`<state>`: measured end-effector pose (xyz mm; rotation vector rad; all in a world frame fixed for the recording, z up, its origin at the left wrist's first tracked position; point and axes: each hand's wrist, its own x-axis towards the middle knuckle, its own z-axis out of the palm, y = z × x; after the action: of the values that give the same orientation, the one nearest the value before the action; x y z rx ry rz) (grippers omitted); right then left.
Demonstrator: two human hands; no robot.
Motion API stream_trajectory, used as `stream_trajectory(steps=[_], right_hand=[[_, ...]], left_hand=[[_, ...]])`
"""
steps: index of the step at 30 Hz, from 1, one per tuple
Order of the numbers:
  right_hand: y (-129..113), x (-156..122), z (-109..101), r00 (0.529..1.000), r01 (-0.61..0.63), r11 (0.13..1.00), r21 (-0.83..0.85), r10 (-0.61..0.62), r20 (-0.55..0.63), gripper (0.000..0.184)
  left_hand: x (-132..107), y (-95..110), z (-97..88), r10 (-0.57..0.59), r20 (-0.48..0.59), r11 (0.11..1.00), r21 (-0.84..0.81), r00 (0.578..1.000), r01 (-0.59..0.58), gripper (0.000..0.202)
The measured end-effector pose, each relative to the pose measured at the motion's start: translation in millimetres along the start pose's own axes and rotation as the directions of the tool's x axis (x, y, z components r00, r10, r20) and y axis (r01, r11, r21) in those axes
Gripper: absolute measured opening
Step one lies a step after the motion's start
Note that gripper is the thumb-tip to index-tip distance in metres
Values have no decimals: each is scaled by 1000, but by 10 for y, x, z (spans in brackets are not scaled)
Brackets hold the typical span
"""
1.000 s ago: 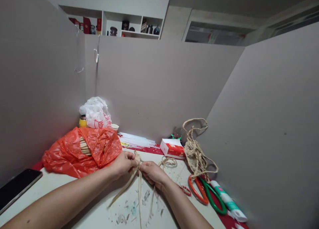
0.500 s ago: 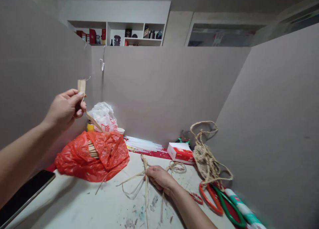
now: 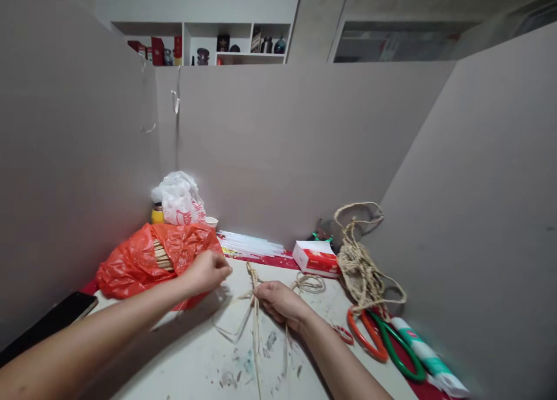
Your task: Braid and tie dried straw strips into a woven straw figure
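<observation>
In my right hand (image 3: 278, 301), finger and thumb pinch a small straw braid (image 3: 253, 275) low over the white tabletop. Its braided end points up and away, and loose flat strands (image 3: 256, 353) trail below and to the side. My left hand (image 3: 209, 271) hovers just left of the braid, in front of the red plastic bag (image 3: 130, 264). Its fingers are curled closed; whether a strand lies in them is hidden. A thin coil of cord (image 3: 311, 283) lies beyond my right hand.
Bundled straw rope (image 3: 361, 272) is heaped at the right, near orange-handled (image 3: 369, 339) and green-handled (image 3: 402, 353) tools and a roll (image 3: 429, 356). A red-and-white box (image 3: 317, 260) and clear sticks (image 3: 252, 244) lie at the back. A phone (image 3: 56, 319) is at left; grey panels (image 3: 261, 156) surround the table.
My left hand has come down and right from high at the left, where it held a flat straw strip; that strip no longer shows. My right hand keeps its pinch on the braid.
</observation>
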<state>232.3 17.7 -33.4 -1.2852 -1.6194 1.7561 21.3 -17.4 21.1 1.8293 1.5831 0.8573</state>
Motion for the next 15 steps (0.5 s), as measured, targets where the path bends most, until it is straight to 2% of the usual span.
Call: stream_trajectory(steps=[1,3,6,9,13,15], right_hand=[[4,6,-3,1000,5,1000,8,-5,-4,26],[19,22,-10,1000,16,1000,16,-16,-7,25],[43,47,-23,999,37,999,9,-38,5,25],[41,45,-36,999,52,999,17,-52,14,26],[-5,-8,-65,996,17,997,75,-23,82,24],[-28,-39,-83,993,3,995,99,-15,121,25]], left_hand=[[81,0,225,-38,45,993,-110,998,42,23],[213,1,580,-93,54,947,-303,994,105,22],[317,1,847,-154,81,843,-510,985,174,19],[341,-3,866,-180,110,782,-587,978,209,21],[339,-30,713,-209,77,719,-664,975,206,28],[329,-59,631,-199,126,690,-686,972,230,28]])
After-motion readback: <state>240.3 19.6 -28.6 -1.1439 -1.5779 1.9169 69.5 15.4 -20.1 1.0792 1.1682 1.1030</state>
